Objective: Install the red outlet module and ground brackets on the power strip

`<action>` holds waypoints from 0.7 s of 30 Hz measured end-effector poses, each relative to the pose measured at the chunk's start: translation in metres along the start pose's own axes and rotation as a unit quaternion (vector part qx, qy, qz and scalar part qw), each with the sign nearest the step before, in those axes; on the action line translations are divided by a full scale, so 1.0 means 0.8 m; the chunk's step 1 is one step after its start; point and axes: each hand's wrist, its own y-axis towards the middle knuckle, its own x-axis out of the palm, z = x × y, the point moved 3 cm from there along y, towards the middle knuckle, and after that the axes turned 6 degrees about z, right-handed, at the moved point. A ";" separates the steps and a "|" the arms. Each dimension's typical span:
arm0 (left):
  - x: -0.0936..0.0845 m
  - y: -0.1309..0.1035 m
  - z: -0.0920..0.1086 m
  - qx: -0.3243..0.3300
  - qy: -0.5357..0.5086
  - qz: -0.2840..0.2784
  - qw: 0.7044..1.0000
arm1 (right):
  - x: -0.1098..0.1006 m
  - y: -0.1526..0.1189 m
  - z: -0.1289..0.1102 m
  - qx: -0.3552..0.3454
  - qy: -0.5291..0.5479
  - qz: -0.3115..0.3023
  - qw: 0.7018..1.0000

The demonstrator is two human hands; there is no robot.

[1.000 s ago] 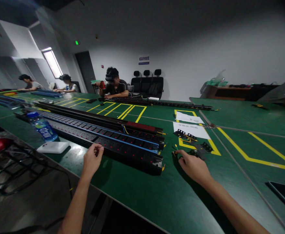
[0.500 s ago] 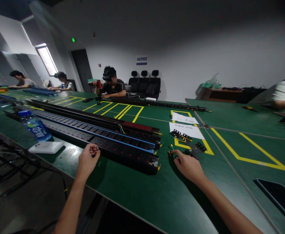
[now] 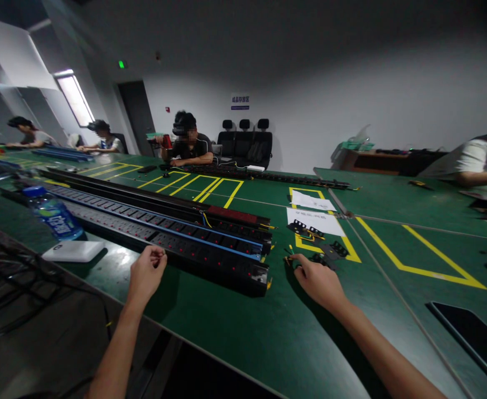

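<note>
My left hand point(image 3: 147, 271) is raised with curled fingers beside the near edge of a long black strip with red dots point(image 3: 210, 261). Whatever those fingers may hold is hidden. Low over the green tabletop, past the strip's right end, my right hand point(image 3: 319, 281) pinches a small piece with a yellow-green wire point(image 3: 290, 252) between thumb and forefinger. Its exact kind is too small to tell. Just beyond that hand lie several black perforated plates point(image 3: 335, 250), some partly on a sheet of paper point(image 3: 316, 221). A yellow wire end point(image 3: 269, 284) sticks out of the strip.
More long strips, one with blue edges point(image 3: 243, 247), run leftward across the table. A blue-labelled bottle point(image 3: 56, 219) and a white power bank point(image 3: 75, 251) stand at the left near edge. A dark tablet point(image 3: 472, 338) lies at right. Co-workers sit around the table.
The whole view has shifted slightly, so most things appear a little further left. Both hands keep nearly the same pose and place relative to the strip.
</note>
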 end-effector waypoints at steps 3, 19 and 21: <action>0.000 0.000 0.001 0.004 0.008 0.002 1.000 | -0.001 -0.001 0.000 -0.001 -0.001 0.001 1.000; 0.004 0.001 -0.007 -0.014 0.014 0.001 1.000 | 0.001 0.000 0.001 -0.004 -0.002 0.007 1.000; 0.004 0.001 -0.009 -0.019 0.012 0.002 1.000 | 0.002 0.000 0.001 -0.005 0.001 0.007 1.000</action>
